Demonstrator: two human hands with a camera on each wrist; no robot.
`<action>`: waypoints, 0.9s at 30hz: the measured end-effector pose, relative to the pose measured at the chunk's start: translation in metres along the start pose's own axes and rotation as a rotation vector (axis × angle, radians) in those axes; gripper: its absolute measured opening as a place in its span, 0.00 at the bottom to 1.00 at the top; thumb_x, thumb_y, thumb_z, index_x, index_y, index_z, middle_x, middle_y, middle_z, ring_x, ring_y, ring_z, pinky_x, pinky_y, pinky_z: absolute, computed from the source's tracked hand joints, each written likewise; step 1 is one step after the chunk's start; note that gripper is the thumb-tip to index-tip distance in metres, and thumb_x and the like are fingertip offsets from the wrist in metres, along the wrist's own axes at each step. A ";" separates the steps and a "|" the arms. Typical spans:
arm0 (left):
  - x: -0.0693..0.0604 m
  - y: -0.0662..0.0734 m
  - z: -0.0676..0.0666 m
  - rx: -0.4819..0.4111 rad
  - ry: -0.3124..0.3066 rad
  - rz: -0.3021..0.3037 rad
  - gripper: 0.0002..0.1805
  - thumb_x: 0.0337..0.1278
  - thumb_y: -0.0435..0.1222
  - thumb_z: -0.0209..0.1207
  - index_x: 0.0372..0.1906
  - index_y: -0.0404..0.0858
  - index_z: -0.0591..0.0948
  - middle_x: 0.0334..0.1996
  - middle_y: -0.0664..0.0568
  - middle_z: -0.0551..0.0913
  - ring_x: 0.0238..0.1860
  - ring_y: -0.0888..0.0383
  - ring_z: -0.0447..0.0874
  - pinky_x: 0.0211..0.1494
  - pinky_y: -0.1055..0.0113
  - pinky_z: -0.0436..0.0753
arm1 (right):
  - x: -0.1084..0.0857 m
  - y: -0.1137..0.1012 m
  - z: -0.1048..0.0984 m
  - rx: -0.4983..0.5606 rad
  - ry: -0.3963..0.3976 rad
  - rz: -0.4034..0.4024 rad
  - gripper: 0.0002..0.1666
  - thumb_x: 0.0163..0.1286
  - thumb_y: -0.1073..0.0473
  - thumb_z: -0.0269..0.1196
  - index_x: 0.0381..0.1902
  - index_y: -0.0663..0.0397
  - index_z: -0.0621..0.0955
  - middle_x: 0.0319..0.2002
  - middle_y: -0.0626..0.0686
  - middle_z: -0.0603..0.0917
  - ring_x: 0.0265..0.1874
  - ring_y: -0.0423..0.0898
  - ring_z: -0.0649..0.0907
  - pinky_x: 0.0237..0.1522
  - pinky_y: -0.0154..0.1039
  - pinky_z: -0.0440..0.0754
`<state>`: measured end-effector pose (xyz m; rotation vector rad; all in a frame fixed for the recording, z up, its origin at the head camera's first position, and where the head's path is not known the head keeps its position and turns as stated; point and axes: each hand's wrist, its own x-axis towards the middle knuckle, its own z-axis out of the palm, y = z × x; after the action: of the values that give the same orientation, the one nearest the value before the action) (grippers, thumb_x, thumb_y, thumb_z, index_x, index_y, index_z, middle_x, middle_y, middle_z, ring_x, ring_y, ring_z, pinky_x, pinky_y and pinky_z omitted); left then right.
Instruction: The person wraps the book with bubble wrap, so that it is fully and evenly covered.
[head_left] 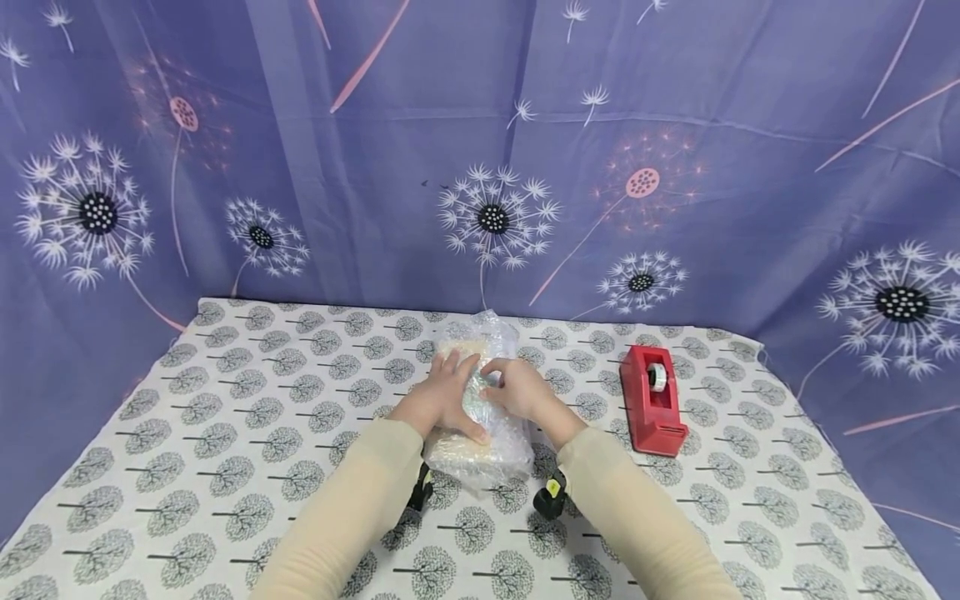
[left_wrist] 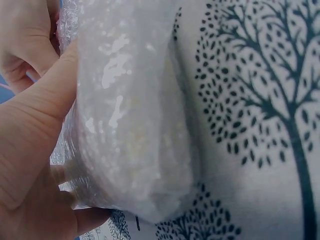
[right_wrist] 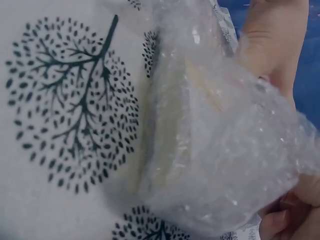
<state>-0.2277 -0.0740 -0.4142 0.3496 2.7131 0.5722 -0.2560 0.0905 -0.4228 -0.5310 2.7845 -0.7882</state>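
A package in clear bubble wrap (head_left: 480, 458) lies on the patterned cloth at the middle; something pale yellowish shows dimly through it, its kind hidden. My left hand (head_left: 444, 402) rests on the package's left side with fingers and thumb spread. In the left wrist view, the left thumb (left_wrist: 55, 90) lies along the package (left_wrist: 130, 120). My right hand (head_left: 520, 388) has curled fingers and pinches the wrap on the right side. The right wrist view shows a loose flap of bubble wrap (right_wrist: 240, 145) drawn towards the right fingers (right_wrist: 275, 222).
A red tape dispenser (head_left: 654, 408) with a tape roll (head_left: 657, 377) stands right of the package. The table is covered by a white cloth (head_left: 262, 500) printed with trees. Behind it hangs a purple curtain (head_left: 375, 167) with dandelion prints.
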 end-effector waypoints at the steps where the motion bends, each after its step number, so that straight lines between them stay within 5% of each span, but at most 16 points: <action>1: 0.000 0.000 0.001 -0.007 -0.001 -0.001 0.73 0.19 0.59 0.76 0.76 0.50 0.43 0.76 0.41 0.36 0.75 0.37 0.31 0.65 0.33 0.61 | -0.001 0.000 0.000 -0.015 -0.001 -0.013 0.22 0.60 0.56 0.66 0.53 0.51 0.80 0.25 0.47 0.79 0.22 0.41 0.76 0.22 0.32 0.75; 6: 0.000 0.000 0.002 -0.034 -0.013 -0.009 0.76 0.18 0.58 0.76 0.76 0.48 0.40 0.76 0.42 0.35 0.75 0.38 0.30 0.67 0.34 0.60 | -0.003 0.000 0.001 -0.063 -0.014 -0.023 0.21 0.61 0.56 0.65 0.53 0.51 0.81 0.23 0.48 0.81 0.19 0.41 0.75 0.21 0.33 0.75; 12: 0.001 0.000 0.001 -0.007 -0.012 -0.016 0.78 0.17 0.60 0.76 0.76 0.46 0.38 0.76 0.43 0.35 0.75 0.39 0.30 0.68 0.36 0.59 | -0.002 -0.003 0.001 -0.066 0.002 -0.004 0.20 0.60 0.54 0.66 0.51 0.49 0.82 0.44 0.52 0.86 0.28 0.42 0.81 0.35 0.37 0.81; 23: 0.002 -0.005 0.000 0.052 -0.008 0.041 0.74 0.23 0.65 0.71 0.76 0.41 0.42 0.75 0.40 0.34 0.74 0.37 0.30 0.72 0.37 0.51 | -0.007 0.001 0.000 0.062 0.000 -0.034 0.21 0.65 0.55 0.61 0.56 0.54 0.79 0.16 0.45 0.73 0.14 0.37 0.67 0.14 0.26 0.66; 27: 0.000 -0.007 0.003 0.093 0.013 0.069 0.70 0.27 0.68 0.66 0.75 0.40 0.45 0.75 0.39 0.34 0.74 0.37 0.29 0.75 0.42 0.43 | -0.013 0.006 -0.001 0.110 0.021 -0.059 0.21 0.67 0.55 0.59 0.55 0.59 0.79 0.17 0.46 0.75 0.14 0.37 0.68 0.14 0.26 0.68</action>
<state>-0.2277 -0.0788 -0.4199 0.4658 2.7558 0.4692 -0.2463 0.1005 -0.4235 -0.5897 2.7366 -0.9582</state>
